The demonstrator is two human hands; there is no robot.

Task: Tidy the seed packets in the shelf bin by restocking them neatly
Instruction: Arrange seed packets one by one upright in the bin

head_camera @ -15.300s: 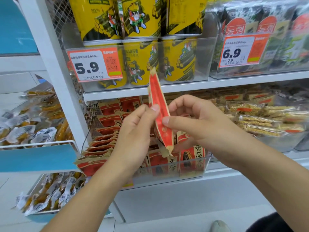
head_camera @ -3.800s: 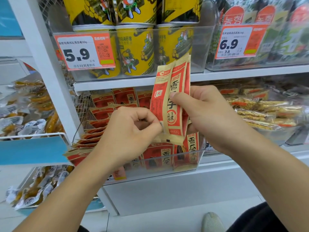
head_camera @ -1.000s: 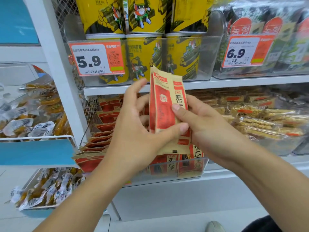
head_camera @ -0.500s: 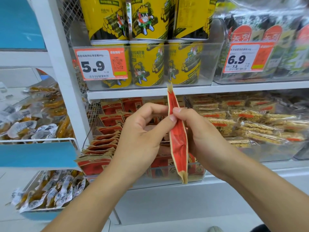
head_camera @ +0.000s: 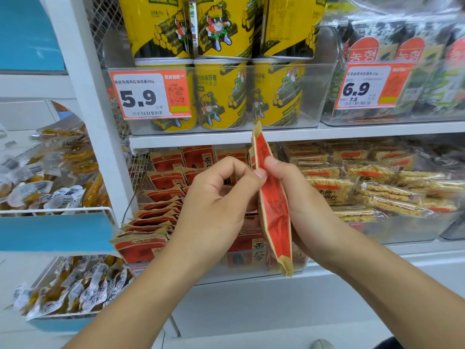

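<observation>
A red and tan seed packet (head_camera: 273, 212) stands upright and edge-on in front of the clear shelf bin (head_camera: 299, 267). My right hand (head_camera: 302, 205) grips it from the right side, thumb near its upper part. My left hand (head_camera: 216, 205) pinches the packet's left edge with thumb and forefinger. Several more seed packets (head_camera: 156, 215) lie stacked and leaning in the bin, with others standing at the back (head_camera: 196, 157). Both hands hide the middle of the bin.
Yellow snack cans (head_camera: 221, 94) fill the bin on the shelf above, behind a 5.9 price tag (head_camera: 151, 96). Clear-wrapped cereal bars (head_camera: 377, 187) sit to the right. A white upright post (head_camera: 95, 117) divides off wire baskets of small packs (head_camera: 50, 177) on the left.
Since a second ago the packets turned from face-on to edge-on, and the stack dropped lower in front of the bin. Both hands keep hold of it.
</observation>
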